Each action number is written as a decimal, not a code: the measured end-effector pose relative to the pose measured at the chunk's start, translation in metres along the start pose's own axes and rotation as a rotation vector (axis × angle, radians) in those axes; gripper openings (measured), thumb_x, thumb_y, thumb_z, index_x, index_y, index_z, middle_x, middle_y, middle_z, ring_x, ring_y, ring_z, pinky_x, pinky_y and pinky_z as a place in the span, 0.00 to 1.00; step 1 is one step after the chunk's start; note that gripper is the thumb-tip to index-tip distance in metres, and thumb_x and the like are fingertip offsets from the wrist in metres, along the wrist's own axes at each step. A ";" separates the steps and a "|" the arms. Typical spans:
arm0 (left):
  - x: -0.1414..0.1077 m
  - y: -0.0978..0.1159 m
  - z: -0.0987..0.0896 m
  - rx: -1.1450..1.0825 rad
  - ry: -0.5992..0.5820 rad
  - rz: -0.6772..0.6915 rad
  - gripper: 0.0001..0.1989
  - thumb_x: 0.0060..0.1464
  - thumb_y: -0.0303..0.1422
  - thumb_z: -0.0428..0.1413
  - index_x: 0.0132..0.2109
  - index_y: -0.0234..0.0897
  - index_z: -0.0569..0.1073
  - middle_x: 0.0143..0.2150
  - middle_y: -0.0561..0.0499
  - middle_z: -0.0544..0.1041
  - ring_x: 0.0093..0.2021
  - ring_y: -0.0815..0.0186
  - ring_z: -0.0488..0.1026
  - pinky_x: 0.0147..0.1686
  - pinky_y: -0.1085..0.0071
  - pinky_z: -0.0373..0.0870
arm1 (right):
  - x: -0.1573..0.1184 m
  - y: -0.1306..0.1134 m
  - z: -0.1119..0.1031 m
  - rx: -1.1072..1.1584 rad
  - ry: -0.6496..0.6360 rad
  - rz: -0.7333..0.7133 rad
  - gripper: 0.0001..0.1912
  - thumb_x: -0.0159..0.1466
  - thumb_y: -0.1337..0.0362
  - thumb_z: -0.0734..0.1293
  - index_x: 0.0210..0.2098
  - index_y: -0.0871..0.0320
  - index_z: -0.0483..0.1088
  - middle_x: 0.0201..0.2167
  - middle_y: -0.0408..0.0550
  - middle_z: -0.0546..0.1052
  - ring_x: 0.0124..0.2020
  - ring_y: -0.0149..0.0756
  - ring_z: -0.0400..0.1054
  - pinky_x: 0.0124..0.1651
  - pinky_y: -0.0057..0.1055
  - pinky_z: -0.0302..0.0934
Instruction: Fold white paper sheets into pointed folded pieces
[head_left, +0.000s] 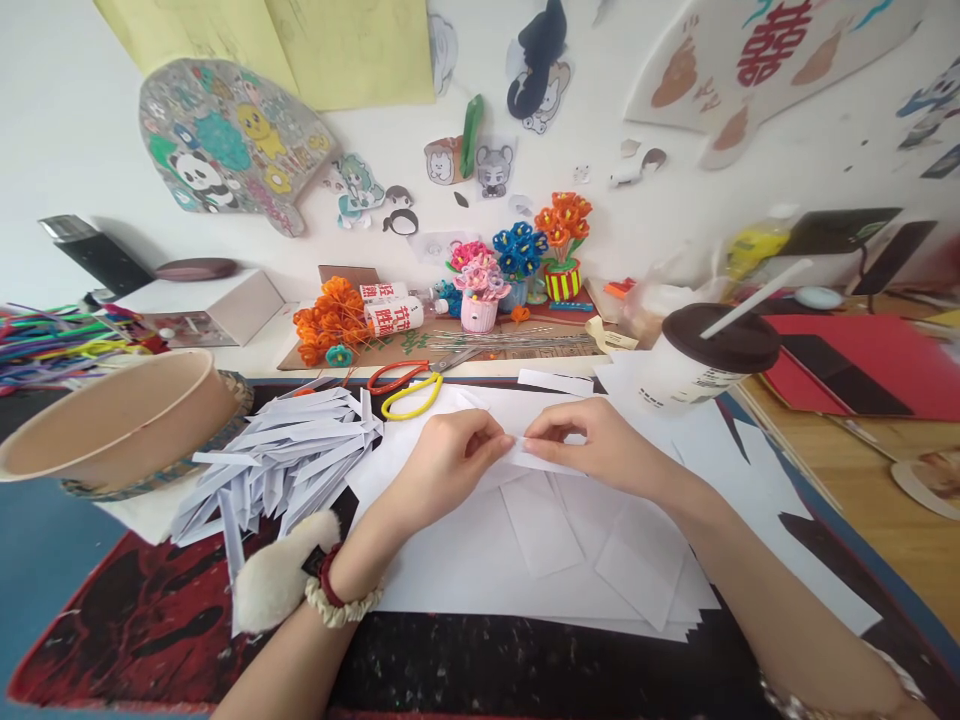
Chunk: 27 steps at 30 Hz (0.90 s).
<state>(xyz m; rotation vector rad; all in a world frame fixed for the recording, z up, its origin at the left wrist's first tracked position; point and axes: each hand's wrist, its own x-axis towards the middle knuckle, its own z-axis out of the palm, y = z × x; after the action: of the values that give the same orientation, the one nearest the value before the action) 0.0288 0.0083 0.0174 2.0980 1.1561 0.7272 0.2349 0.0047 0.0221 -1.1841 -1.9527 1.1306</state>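
Between my two hands is a small folded strip of white paper (551,457). My left hand (459,462) pinches its left end between thumb and fingertips. The fingers of my right hand (581,435) are closed on the strip just beside, the two sets of fingertips almost meeting. Below them lie cut paper rectangles (541,522) on large white sheets (450,575). A loose heap of folded paper strips (300,450) sits left of my left hand. Scissors (416,385) with red and yellow handles rest just behind the sheets.
A lidded cup with a straw (705,350) stands behind my right forearm. At left is a tan round container (112,415). Pipe-cleaner flowers (480,285) and a box (202,310) line the wall. A red folder (870,365) lies far right.
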 end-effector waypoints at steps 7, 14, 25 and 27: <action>-0.001 0.001 0.002 0.004 0.031 -0.004 0.11 0.59 0.34 0.53 0.29 0.34 0.70 0.24 0.56 0.69 0.25 0.72 0.60 0.26 0.74 0.56 | 0.000 -0.002 0.000 0.070 0.006 0.020 0.08 0.60 0.63 0.67 0.27 0.58 0.76 0.25 0.44 0.77 0.28 0.32 0.68 0.34 0.31 0.63; -0.001 0.004 -0.001 -0.055 0.006 -0.017 0.13 0.61 0.34 0.50 0.28 0.35 0.68 0.24 0.56 0.67 0.26 0.71 0.60 0.26 0.74 0.56 | 0.000 -0.002 0.000 0.077 0.017 0.007 0.07 0.59 0.62 0.70 0.26 0.58 0.76 0.24 0.44 0.77 0.27 0.32 0.68 0.33 0.30 0.63; 0.002 -0.003 -0.002 0.003 -0.043 -0.035 0.07 0.56 0.31 0.54 0.31 0.35 0.73 0.27 0.54 0.73 0.28 0.69 0.65 0.29 0.72 0.61 | -0.001 0.010 -0.010 -0.056 -0.103 0.133 0.08 0.56 0.59 0.71 0.31 0.59 0.78 0.26 0.46 0.78 0.26 0.33 0.68 0.31 0.31 0.63; 0.002 -0.005 -0.003 0.035 -0.080 -0.029 0.07 0.55 0.31 0.54 0.31 0.35 0.74 0.28 0.53 0.74 0.28 0.69 0.66 0.29 0.72 0.61 | -0.002 0.012 -0.011 -0.083 -0.103 0.144 0.07 0.56 0.61 0.71 0.29 0.58 0.77 0.25 0.46 0.78 0.26 0.34 0.69 0.31 0.31 0.63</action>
<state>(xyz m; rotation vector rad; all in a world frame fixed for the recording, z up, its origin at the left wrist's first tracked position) 0.0247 0.0128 0.0165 2.1149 1.1606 0.6076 0.2490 0.0098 0.0167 -1.3531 -2.0362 1.2155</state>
